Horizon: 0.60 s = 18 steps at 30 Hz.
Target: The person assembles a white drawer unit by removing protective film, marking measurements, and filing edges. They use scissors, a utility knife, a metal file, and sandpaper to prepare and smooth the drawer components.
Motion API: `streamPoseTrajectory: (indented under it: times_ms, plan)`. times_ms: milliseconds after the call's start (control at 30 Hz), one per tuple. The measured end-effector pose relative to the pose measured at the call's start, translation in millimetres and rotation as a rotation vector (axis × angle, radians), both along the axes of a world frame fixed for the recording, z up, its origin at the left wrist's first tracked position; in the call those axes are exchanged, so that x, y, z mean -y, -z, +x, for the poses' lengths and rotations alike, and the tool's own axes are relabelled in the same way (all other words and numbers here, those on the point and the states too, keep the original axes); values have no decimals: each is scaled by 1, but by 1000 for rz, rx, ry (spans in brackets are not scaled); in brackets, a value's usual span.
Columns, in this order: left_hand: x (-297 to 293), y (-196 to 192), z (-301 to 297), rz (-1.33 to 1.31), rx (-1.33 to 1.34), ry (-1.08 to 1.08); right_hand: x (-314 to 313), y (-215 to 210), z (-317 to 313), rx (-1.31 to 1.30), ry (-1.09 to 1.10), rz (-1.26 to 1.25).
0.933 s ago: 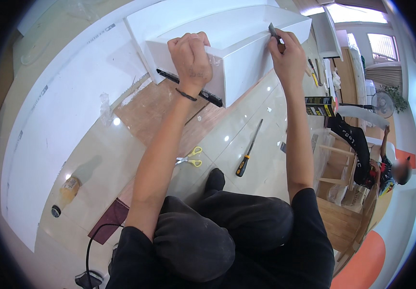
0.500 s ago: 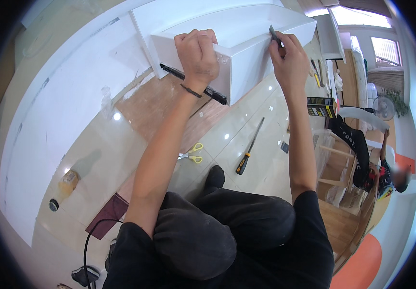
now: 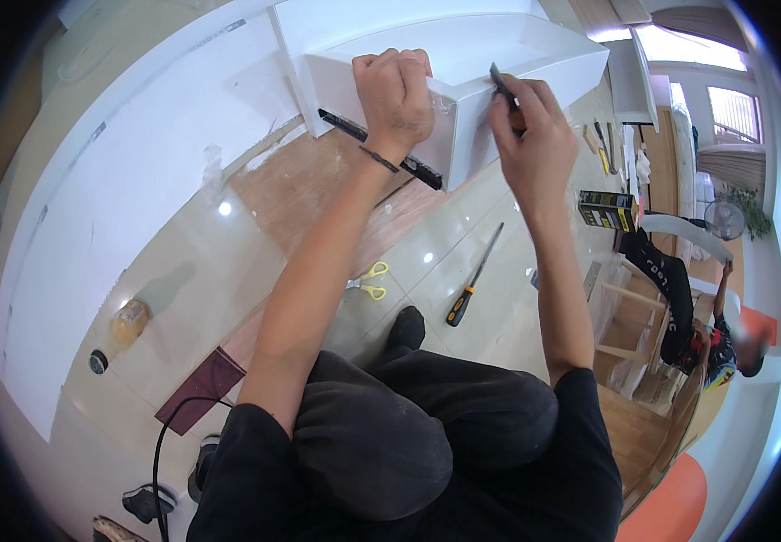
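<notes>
A white open box-shaped cabinet part (image 3: 462, 45) lies on the floor in front of me. My left hand (image 3: 397, 95) is closed over its near white panel edge, beside a black rail (image 3: 381, 149) along the bottom. My right hand (image 3: 528, 135) grips a thin dark tool (image 3: 501, 81) whose tip rests on the corner of the panel. My knees fill the lower middle of the view.
A screwdriver with a yellow-black handle (image 3: 472, 280) and yellow-handled scissors (image 3: 369, 280) lie on the glossy tiles. A long white board (image 3: 110, 208) lies at left, a bottle (image 3: 119, 325) near it. Another person (image 3: 706, 334) crouches at right by wooden frames. A black-yellow box (image 3: 605, 210) stands right.
Both hands have shifted slightly along the panel; my right hand has come closer to my left one, toward the panel corner, still holding the tool.
</notes>
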State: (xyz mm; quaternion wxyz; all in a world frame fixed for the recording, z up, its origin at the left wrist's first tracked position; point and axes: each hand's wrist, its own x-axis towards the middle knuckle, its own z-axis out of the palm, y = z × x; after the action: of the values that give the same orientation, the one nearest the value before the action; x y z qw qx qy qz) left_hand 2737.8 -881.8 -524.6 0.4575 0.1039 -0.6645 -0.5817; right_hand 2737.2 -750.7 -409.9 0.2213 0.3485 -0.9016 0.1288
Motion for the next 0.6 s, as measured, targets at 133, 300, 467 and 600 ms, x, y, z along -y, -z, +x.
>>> streamPoseTrajectory:
  times_ms: [133,300,467,600]
  plan:
    - [0,1,0,-22,68,36,5,4,13,-45,-45,25]
    - [-1,3,-1,-60,3,-39,26,-3,48,-11,-89,34]
    - [1,5,-1,-51,31,0,20,-8,70,37,-248,-129]
    - [0,5,-1,-113,28,-11,-42,-8,-25,33,21,-239]
